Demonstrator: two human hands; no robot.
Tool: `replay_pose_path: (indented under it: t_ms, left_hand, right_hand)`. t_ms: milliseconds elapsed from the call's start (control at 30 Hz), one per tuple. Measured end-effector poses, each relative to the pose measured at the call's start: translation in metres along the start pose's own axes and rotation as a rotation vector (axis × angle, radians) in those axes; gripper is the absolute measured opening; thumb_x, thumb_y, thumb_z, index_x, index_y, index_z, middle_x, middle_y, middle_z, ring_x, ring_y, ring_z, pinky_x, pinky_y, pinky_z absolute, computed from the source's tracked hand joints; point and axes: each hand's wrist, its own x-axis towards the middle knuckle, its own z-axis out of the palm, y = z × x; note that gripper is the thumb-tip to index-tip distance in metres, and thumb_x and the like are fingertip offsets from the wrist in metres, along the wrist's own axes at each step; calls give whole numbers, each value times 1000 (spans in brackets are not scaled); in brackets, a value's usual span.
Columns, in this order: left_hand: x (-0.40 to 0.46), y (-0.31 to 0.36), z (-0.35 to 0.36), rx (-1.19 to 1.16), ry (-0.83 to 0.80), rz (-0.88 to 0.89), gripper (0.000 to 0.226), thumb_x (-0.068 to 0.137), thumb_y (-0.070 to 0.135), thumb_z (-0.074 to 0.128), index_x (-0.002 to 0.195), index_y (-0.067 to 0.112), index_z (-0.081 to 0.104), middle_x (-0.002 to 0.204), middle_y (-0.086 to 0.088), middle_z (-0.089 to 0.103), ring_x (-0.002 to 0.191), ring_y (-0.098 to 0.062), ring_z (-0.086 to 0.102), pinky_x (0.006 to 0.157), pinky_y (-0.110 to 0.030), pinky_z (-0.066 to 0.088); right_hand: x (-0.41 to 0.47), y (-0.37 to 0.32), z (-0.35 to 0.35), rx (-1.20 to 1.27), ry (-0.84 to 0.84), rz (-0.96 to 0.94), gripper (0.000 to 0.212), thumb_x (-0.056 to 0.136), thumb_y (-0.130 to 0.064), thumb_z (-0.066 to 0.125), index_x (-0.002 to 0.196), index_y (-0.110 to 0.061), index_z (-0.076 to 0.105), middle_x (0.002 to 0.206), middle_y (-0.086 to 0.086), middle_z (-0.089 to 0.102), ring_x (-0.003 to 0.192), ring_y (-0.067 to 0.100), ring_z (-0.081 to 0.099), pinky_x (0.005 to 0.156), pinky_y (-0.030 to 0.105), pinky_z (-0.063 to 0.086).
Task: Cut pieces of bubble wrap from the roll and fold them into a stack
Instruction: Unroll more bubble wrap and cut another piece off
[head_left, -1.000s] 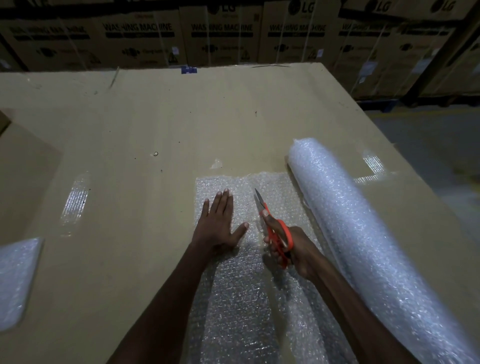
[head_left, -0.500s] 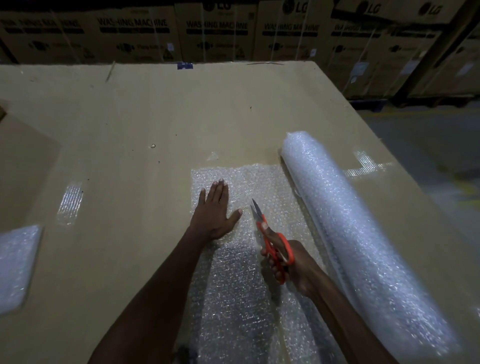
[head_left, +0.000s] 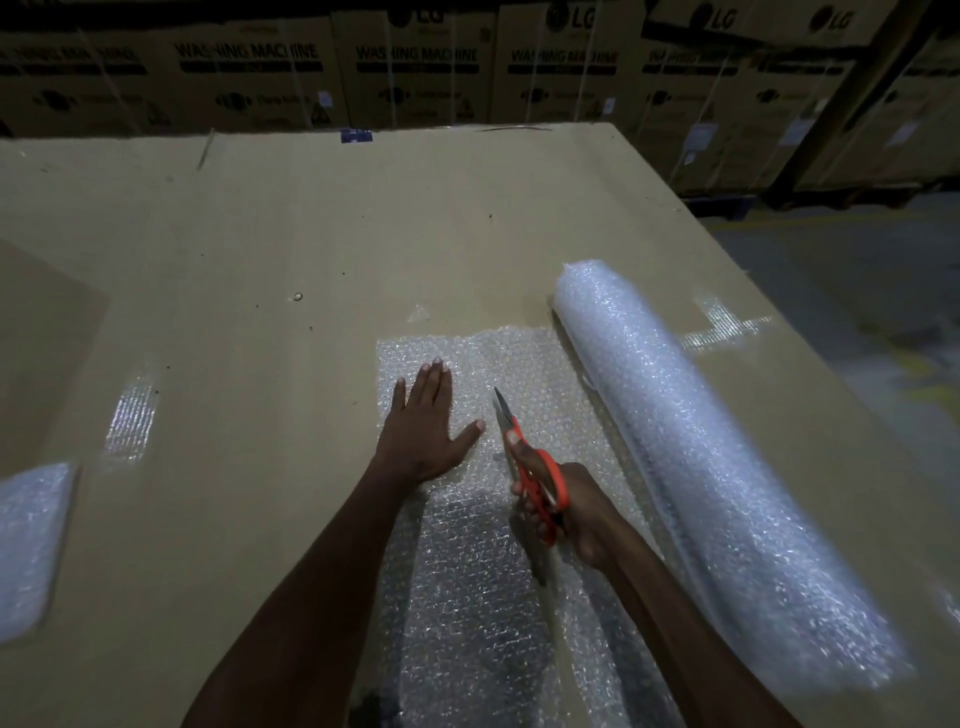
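**Scissors on the Bubble Wrap**

A sheet of bubble wrap lay flat on a big brown cardboard table. It was pulled out from the fat roll, which lay just to its right.

The left hand lay flat on the sheet with its fingers straight and the thumb stuck out. It pressed the sheet down.

The right hand gripped the orange scissors by their handles. The blades pointed away from the person, over the sheet, with their tips almost together. The two hands were apart, side by side.

At the far left edge of the table lay a pile of bubble wrap pieces. Behind the table stood brown washing machine boxes.
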Motion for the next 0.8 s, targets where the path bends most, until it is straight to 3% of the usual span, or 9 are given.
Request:
replay_pose_path:
  t_ms: [333, 600, 800]
  left_hand:
    - [-1, 1, 2, -10, 16, -6, 94, 96, 72, 20, 159, 6, -2, 166, -10, -11, 153, -20, -13, 124, -48, -7]
    - [0, 1, 3, -8, -1, -15, 99, 91, 77, 7, 159, 7, -2, 166, -10, -12, 153, -20, -14, 124, -47, -6]
    - [0, 3, 4, -10, -7, -57, 101, 90, 79, 11, 158, 7, -5, 166, -8, -14, 153, -21, -15, 123, -47, -11]
  right_hand:
    - [26, -17, 7, -31, 3, -39, 63, 72, -71, 77, 82, -9, 69, 59, 4, 57, 45, 14, 50, 46, 22, 38]
    - [33, -15, 15, -41, 80, -73, 55, 75, -59, 82, 74, -5, 70, 57, 8, 58, 42, 14, 50, 42, 19, 39]
    - [29, -12, 11, -12, 75, -59, 53, 74, -57, 84, 67, -8, 66, 56, 9, 55, 41, 15, 47, 40, 18, 36]
